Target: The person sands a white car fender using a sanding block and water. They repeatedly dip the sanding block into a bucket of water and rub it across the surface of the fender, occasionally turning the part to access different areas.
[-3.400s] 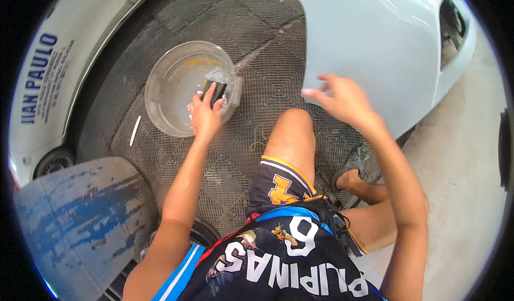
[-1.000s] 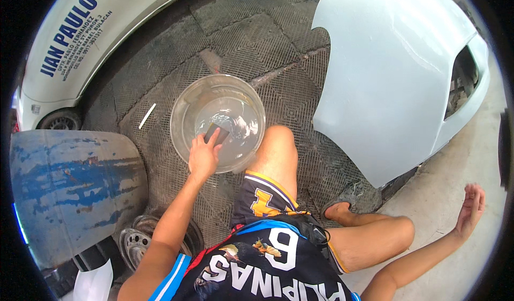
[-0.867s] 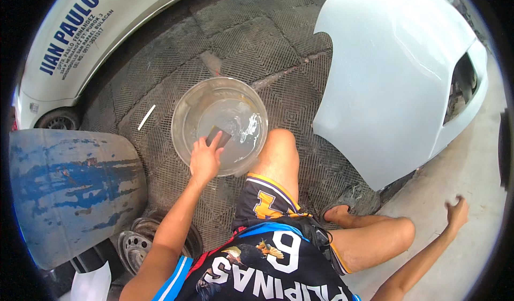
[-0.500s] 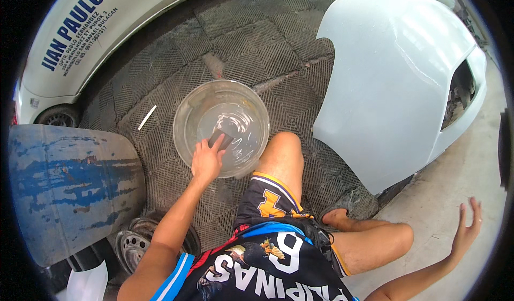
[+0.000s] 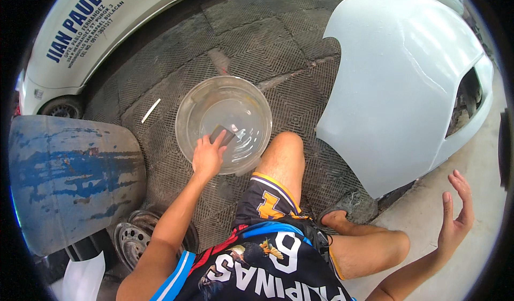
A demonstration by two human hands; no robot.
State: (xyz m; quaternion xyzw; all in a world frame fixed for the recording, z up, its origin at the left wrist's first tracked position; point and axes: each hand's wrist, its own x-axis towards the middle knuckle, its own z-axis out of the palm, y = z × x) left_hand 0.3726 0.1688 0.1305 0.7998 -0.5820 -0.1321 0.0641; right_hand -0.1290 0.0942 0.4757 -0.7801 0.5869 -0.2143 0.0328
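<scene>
My left hand (image 5: 208,157) reaches over the near-left rim of a round, see-through basin (image 5: 184,100) with water in it. Its fingers grip a dark grey rectangular piece of sandpaper (image 5: 223,135), held above or at the water; exact contact is hard to tell. Off to the right, my right hand (image 5: 458,215) is raised beside my knee with fingers apart, holding nothing. Closest to that hand is a large white car body panel (image 5: 396,87) with an oval cut-out near its right edge.
A worn blue drum (image 5: 75,180) lies at the left, with steel wheel rims (image 5: 131,245) below it. A white car (image 5: 123,22) stands at the upper left. One thin white strip (image 5: 151,111) rests on the dark patterned floor mats (image 5: 257,38).
My right hand has moved up and to the left, nearer the panel. My left hand stays over the basin with the sandpaper. The whole view has shifted slightly.
</scene>
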